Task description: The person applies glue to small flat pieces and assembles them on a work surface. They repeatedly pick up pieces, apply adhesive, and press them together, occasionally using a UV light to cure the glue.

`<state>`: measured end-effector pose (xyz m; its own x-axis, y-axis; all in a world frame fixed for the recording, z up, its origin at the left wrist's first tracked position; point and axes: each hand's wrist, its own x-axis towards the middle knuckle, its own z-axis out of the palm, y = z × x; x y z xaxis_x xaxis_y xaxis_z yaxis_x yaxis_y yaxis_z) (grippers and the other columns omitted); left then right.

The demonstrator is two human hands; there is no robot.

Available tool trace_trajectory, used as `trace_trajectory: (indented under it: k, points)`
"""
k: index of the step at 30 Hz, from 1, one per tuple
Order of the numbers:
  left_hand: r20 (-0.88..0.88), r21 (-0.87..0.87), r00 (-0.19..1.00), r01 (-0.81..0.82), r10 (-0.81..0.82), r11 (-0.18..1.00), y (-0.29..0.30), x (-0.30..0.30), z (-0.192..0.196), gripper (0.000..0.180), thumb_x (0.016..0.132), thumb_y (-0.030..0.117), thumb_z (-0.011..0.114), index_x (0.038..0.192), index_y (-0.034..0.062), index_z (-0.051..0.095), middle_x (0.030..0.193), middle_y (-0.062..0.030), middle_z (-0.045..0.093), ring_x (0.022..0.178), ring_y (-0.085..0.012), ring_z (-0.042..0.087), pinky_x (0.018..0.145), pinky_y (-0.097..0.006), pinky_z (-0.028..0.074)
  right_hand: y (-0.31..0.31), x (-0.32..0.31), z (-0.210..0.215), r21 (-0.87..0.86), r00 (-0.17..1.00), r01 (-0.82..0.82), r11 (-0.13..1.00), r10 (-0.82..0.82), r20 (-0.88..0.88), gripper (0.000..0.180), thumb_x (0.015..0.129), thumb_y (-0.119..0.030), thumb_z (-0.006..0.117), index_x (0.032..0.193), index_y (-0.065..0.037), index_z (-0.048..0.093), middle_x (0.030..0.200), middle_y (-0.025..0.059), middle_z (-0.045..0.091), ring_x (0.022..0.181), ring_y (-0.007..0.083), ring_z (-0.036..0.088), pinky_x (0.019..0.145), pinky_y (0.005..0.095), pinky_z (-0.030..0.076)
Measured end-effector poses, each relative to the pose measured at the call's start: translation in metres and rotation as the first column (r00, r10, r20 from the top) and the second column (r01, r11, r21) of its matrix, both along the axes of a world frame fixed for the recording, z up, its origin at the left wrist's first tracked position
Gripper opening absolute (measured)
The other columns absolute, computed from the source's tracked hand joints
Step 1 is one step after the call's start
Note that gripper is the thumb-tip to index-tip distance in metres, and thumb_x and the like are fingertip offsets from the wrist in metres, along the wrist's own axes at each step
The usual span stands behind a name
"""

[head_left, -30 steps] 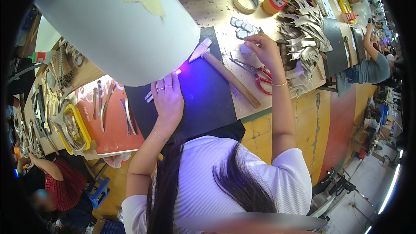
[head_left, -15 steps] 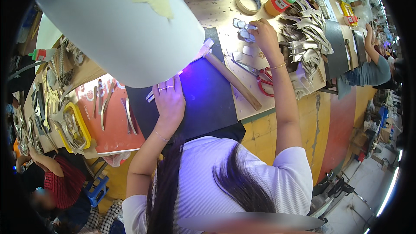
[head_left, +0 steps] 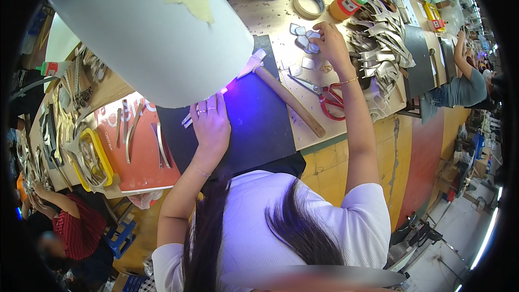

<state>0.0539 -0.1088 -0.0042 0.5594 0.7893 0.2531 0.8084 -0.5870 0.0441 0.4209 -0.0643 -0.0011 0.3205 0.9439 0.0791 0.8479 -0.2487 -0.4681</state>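
My left hand (head_left: pixel 211 124) lies low on the black mat (head_left: pixel 259 124), fingers stretched forward, their tips partly hidden by the large white lampshade (head_left: pixel 157 32). A short pale strip (head_left: pixel 187 121) shows beside it. Purple light falls on the mat by the fingertips. A wooden-handled hammer (head_left: pixel 292 103) rests across the mat's right side, its head near the shade. Farther right, my right hand (head_left: pixel 332 46) bends its fingers onto a cluster of small pale rounded pieces (head_left: pixel 303 37); one piece appears pinched at the fingertips. Red-handled scissors (head_left: pixel 331 101) lie below that wrist.
Behind the right hand are a tape roll (head_left: pixel 309 4), an orange glue bottle (head_left: pixel 348 4) and a heap of metallic-looking straps (head_left: pixel 384 43). At left, curved strips (head_left: pixel 130 130) lie on a red sheet (head_left: pixel 146 170) beside a yellow tray (head_left: pixel 102 154). Other people work at both sides.
My right hand has shifted slightly at the cluster, with its fingers a little differently set. My left hand stays in nearly the same spot.
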Motion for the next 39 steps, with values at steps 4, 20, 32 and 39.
trace_trajectory:
  k: [4, 20, 32, 39]
  points:
    - [-0.019, 0.008, 1.000, -0.004, 0.004, 1.000, 0.000, 0.000, 0.000, 0.039, 0.083, 0.006, 0.061, 0.122, -0.0013, 0.059, 0.117, -0.0130, 0.054, 0.119, -0.0275, 0.050, 0.101, -0.045, 0.037, 0.002, 0.001, 0.001, -0.046, 1.000, -0.014, 0.999, 0.013, -0.021, 0.030, 0.078, -0.008, 0.074, 0.104, -0.002, 0.064, 0.090, 0.0122, 0.067, 0.078, 0.0237, 0.066, 0.074, 0.0347, 0.053]
    - [0.058, -0.007, 0.998, 0.008, -0.008, 1.000, 0.001, 0.000, 0.000, 0.044, 0.079, 0.004, 0.061, 0.122, -0.0043, 0.058, 0.115, -0.0140, 0.056, 0.116, -0.0283, 0.052, 0.100, -0.045, 0.039, -0.020, 0.008, 0.025, 0.014, 0.825, 0.122, 0.992, -0.094, -0.558, 0.022, 0.091, -0.018, 0.066, 0.106, -0.001, 0.066, 0.093, 0.0070, 0.072, 0.080, 0.0103, 0.066, 0.068, 0.0230, 0.050]
    - [0.066, -0.016, 0.998, 0.016, -0.015, 1.000, 0.001, -0.001, 0.002, 0.046, 0.081, 0.004, 0.059, 0.125, -0.0052, 0.055, 0.116, -0.0141, 0.055, 0.115, -0.0286, 0.052, 0.100, -0.045, 0.039, -0.048, -0.123, 0.047, -0.039, 0.418, -0.075, 0.996, -0.004, -0.908, 0.041, 0.087, -0.002, 0.069, 0.127, 0.002, 0.059, 0.117, 0.0101, 0.065, 0.094, 0.0164, 0.068, 0.081, 0.0266, 0.058]
    - [0.045, -0.018, 0.999, 0.005, -0.004, 1.000, 0.000, -0.001, 0.002, 0.046, 0.081, 0.005, 0.059, 0.125, -0.0052, 0.055, 0.116, -0.0142, 0.055, 0.116, -0.0284, 0.051, 0.101, -0.045, 0.038, -0.046, -0.147, 0.047, -0.101, 0.315, -0.083, 0.991, -0.071, -0.946, 0.040, 0.087, 0.000, 0.068, 0.126, 0.005, 0.057, 0.119, 0.0126, 0.063, 0.094, 0.0170, 0.068, 0.082, 0.0258, 0.058]
